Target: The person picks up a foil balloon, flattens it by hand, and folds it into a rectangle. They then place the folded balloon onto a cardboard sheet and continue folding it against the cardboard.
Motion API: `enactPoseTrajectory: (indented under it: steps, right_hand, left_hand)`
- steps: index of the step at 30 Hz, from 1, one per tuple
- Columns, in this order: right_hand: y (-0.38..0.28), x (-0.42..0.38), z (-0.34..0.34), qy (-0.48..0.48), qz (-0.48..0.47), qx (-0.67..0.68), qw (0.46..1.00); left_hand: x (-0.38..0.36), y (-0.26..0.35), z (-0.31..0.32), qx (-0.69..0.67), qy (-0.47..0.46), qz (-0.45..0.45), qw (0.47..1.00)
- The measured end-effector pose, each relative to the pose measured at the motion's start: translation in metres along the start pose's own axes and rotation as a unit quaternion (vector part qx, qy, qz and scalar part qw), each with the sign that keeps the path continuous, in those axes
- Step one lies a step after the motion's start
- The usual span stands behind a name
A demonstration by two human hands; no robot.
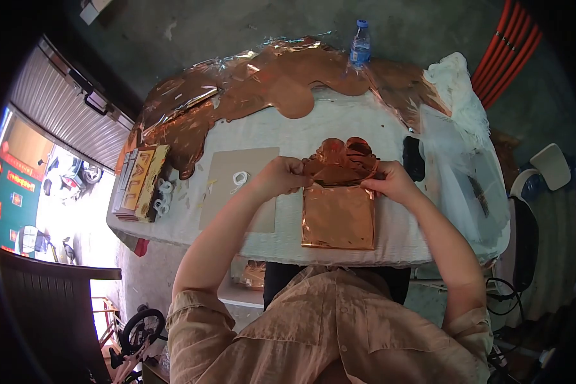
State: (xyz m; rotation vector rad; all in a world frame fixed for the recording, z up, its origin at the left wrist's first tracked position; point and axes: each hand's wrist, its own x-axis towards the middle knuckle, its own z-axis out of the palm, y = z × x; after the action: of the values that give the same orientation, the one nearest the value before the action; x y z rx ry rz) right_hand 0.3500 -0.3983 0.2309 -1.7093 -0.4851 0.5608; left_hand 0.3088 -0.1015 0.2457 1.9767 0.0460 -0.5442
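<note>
A flat, square copper-coloured foil bag (338,219) lies on the white-covered table, near its front edge. Several shiny copper-coloured rounded foil pieces (342,160) show at its upper opening. My left hand (283,177) pinches the upper left corner of the bag, and my right hand (390,182) pinches the upper right corner. Between my hands the bag's mouth is slightly parted. Left of the bag, a grey board (224,198) carries a small coil of white ribbon (239,180).
Brown foil balloons (269,80) spread along the table's far side, beside a water bottle (360,46). Stacked boxes (141,182) and white ribbon rolls (162,197) sit at the left. Clear plastic bags (464,185) and a black object (414,159) lie at the right.
</note>
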Motion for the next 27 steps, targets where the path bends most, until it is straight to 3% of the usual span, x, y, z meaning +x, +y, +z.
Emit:
enactPoseTrajectory:
  steps: [3, 9, 11, 15, 17, 18, 20, 21, 22, 23, 24, 26, 27]
  right_hand:
    - [-0.004, 0.001, 0.001, -0.003, 0.01, -0.025, 1.0]
    - [-0.012, 0.005, 0.002, -0.009, 0.075, -0.099, 0.992]
    - [-0.001, 0.008, 0.001, 0.013, 0.0, -0.128, 0.992]
    - [-0.002, 0.007, 0.002, 0.016, 0.012, -0.148, 0.989]
    - [-0.01, 0.0, 0.006, 0.051, -0.1, -0.267, 0.957]
    - [-0.013, -0.003, 0.006, 0.05, -0.097, -0.268, 0.957]
    - [-0.015, -0.009, 0.006, -0.017, -0.209, -0.329, 0.921]
    - [-0.015, -0.012, 0.006, -0.02, -0.245, -0.417, 0.875]
    - [-0.012, -0.013, 0.006, -0.02, -0.242, -0.416, 0.876]
    - [-0.008, -0.013, 0.005, -0.009, -0.303, -0.483, 0.821]
    - [-0.005, -0.014, 0.004, 0.003, -0.36, -0.545, 0.757]
    - [-0.003, -0.015, 0.003, -0.004, -0.371, -0.559, 0.742]
    - [-0.003, -0.015, 0.003, -0.012, -0.385, -0.571, 0.725]
  left_hand:
    - [-0.007, 0.001, 0.004, -0.08, -0.006, 0.02, 0.997]
    - [-0.02, 0.003, 0.017, 0.029, 0.066, 0.036, 0.997]
    - [-0.021, -0.001, 0.02, 0.074, 0.094, 0.088, 0.989]
    - [-0.024, 0.0, 0.023, 0.07, 0.104, 0.09, 0.988]
    - [-0.024, -0.003, 0.024, 0.073, 0.12, 0.126, 0.982]
    - [-0.025, -0.004, 0.025, 0.071, 0.118, 0.125, 0.983]
    - [-0.029, -0.004, 0.025, 0.124, 0.138, 0.201, 0.962]
    - [-0.029, -0.006, 0.025, 0.122, 0.136, 0.2, 0.963]
    - [-0.03, -0.008, 0.024, 0.179, 0.137, 0.263, 0.938]
    - [-0.031, -0.01, 0.024, 0.235, 0.136, 0.324, 0.906]
    - [-0.032, -0.012, 0.024, 0.233, 0.132, 0.323, 0.908]
    - [-0.036, -0.013, 0.021, 0.407, 0.127, 0.415, 0.803]
    - [-0.038, -0.012, 0.02, 0.406, 0.125, 0.416, 0.804]
